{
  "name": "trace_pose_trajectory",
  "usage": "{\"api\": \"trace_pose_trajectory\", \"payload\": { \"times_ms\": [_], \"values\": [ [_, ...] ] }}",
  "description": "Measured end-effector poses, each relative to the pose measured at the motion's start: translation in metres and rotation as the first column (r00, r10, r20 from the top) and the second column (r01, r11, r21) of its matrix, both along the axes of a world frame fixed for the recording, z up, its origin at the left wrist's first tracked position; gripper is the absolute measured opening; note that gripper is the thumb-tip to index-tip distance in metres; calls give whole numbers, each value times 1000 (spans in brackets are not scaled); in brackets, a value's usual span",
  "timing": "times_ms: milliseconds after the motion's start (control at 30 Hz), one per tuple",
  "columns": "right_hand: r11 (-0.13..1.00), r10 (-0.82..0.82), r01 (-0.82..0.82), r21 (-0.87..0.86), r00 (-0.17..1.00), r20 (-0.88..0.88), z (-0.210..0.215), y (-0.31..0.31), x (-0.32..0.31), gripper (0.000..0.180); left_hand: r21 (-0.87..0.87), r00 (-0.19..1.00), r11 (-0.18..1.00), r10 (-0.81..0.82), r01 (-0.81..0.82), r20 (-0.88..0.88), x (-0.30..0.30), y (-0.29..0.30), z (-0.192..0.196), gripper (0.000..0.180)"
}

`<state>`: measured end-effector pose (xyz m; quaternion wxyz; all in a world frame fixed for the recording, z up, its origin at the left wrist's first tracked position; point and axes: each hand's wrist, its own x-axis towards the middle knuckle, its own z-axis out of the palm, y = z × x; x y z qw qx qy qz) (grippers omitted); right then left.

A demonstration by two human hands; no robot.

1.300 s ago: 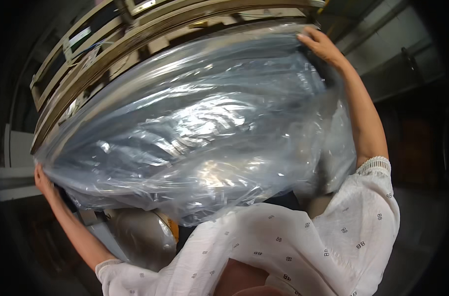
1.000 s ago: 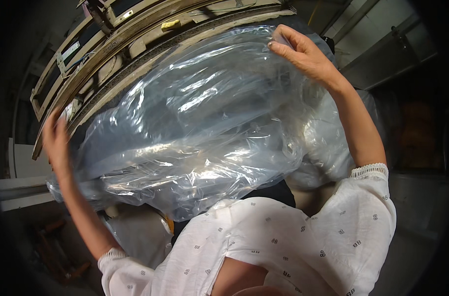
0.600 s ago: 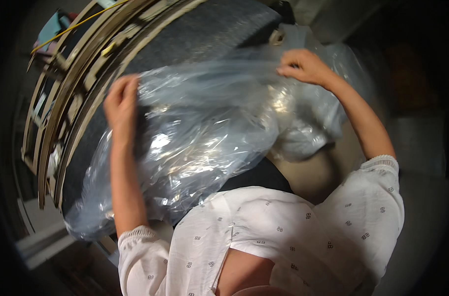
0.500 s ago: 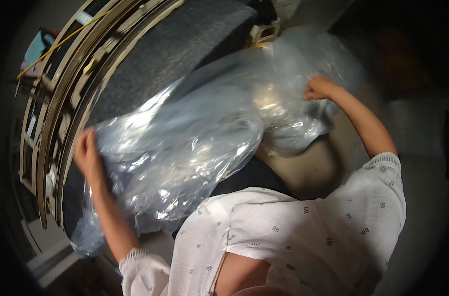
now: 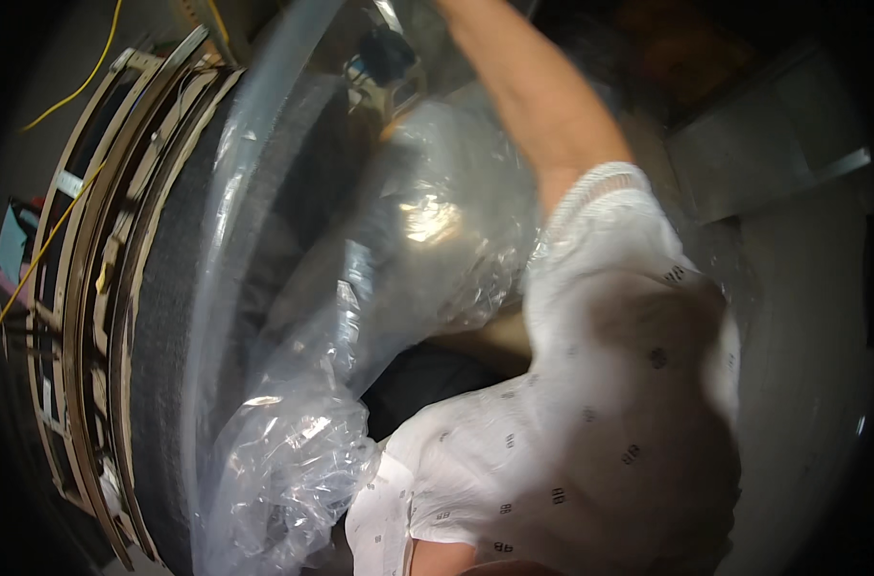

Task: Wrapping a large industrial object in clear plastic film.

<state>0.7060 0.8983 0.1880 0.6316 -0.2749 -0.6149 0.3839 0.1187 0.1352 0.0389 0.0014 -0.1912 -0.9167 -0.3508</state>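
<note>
A large sheet of clear plastic film (image 5: 418, 259) hangs before me, crumpled at the lower left and drawn up in a long taut fold toward the upper edge. My right arm (image 5: 542, 86) stretches up and forward beside it, and its hand lies past the top of the picture. Neither my left hand nor its forearm shows. Under the film runs a dark speckled work surface (image 5: 163, 374), partly seen through the plastic.
Along the left stands a rack of curved-looking wooden and metal bars (image 5: 82, 317), with a yellow cord (image 5: 48, 235) across it. A blue-green cloth (image 5: 12, 245) hangs at its far side. A pale panel (image 5: 773, 144) stands at the right.
My right arm has swung up and to the left, lifting the film into a tall fold. Both hands have left the picture. The view has turned, and the film's near part has bunched up.
</note>
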Motion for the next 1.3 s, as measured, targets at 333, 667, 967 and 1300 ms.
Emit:
{"api": "trace_pose_trajectory", "payload": {
  "times_ms": [333,667,967,1300],
  "values": [
    [970,-1,-242,23,90,996,-86,-81,-110,52,34,914,959,259,-283,312,23,-168,-10,41],
    [949,27,-301,94,375,927,-133,-9,-130,53,178,798,786,603,-592,-6,36,-113,-9,42],
    [534,-370,-481,695,607,704,-73,-175,-265,25,514,741,764,592,-391,-317,17,-58,-18,31],
    [322,463,-944,69,221,858,-84,-580,-391,63,592,733,719,613,-363,-296,25,-31,0,29]
  ]
}}
